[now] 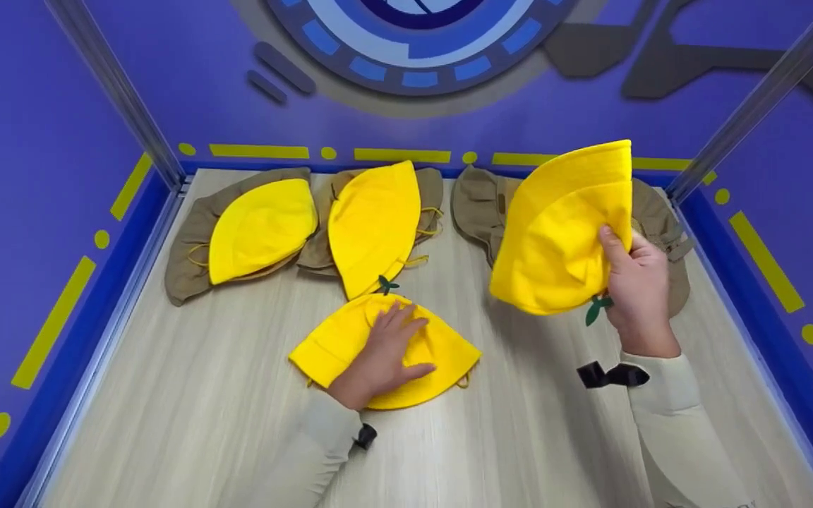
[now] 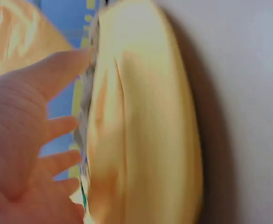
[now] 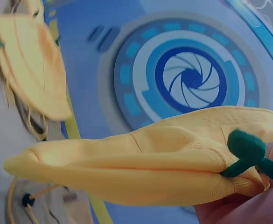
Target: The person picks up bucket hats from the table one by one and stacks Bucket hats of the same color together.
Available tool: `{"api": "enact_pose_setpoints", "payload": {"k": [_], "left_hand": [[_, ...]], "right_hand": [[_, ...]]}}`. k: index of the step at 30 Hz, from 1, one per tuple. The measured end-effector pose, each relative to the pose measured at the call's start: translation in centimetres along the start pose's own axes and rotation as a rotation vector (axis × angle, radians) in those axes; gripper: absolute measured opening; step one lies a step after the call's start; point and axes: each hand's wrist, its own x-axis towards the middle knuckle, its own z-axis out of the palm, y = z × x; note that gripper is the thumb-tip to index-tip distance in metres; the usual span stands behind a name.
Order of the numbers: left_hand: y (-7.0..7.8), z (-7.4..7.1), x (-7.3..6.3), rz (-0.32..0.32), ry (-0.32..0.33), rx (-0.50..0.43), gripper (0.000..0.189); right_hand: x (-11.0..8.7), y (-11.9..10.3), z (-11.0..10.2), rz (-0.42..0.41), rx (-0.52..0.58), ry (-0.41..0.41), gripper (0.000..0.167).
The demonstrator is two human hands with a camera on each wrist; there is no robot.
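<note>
My right hand (image 1: 639,286) pinches a yellow bucket hat (image 1: 562,226) by its crown, thumb on the near side, and holds it up over the right of the table. A green leaf-shaped tab (image 3: 247,147) sticks out of that hat beside the hand. On the table in front of me lies a second yellow hat (image 1: 449,349), flattened, its brim toward me and its leaf tab (image 1: 387,284) pointing away. Over this hat is my left hand (image 1: 385,353), fingers spread and fairly straight. In the left wrist view the fingers (image 2: 64,126) stand just beside the yellow cloth.
Behind lie two yellow hats (image 1: 265,229) (image 1: 378,226) on brown hats (image 1: 191,254) (image 1: 431,187). More brown hats (image 1: 477,204) lie at the back right, partly hidden by the raised hat. Purple panels (image 1: 406,127) wall the wooden table (image 1: 188,402) at the back and sides.
</note>
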Motion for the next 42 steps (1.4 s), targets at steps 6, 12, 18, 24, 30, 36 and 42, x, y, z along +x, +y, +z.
{"api": "enact_pose_setpoints", "payload": {"k": [6,12,18,24,30,36,42], "left_hand": [[3.8,2.2,0.9,-0.043,-0.034,-0.782,0.063],[5.0,4.0,2.1,-0.16,-0.092,-1.798,0.068],[5.2,3.6,2.9,-0.123,0.094,-2.011,0.059],[4.9,1.5,3.4,-0.038,0.285,-2.009,0.035],[4.4,-1.4,3.3,0.037,0.322,-1.856,0.029],[4.1,-3.3,2.8,0.042,0.311,-1.743,0.035],[3.8,-4.4,2.4,0.022,0.295,-1.691,0.034]], "right_hand": [[-2.2,0.1,1.3,0.108,0.172,-0.094,0.068],[-3.3,1.2,2.1,0.168,0.299,-0.203,0.062],[-3.5,3.0,2.7,0.153,0.375,-0.264,0.056],[-3.5,4.3,2.7,0.14,0.418,-0.312,0.053],[-3.2,4.4,2.3,0.095,0.462,-0.333,0.05],[-2.4,3.8,1.4,0.056,0.483,-0.362,0.055],[-2.0,3.5,0.9,0.063,0.444,-0.346,0.051]]}}
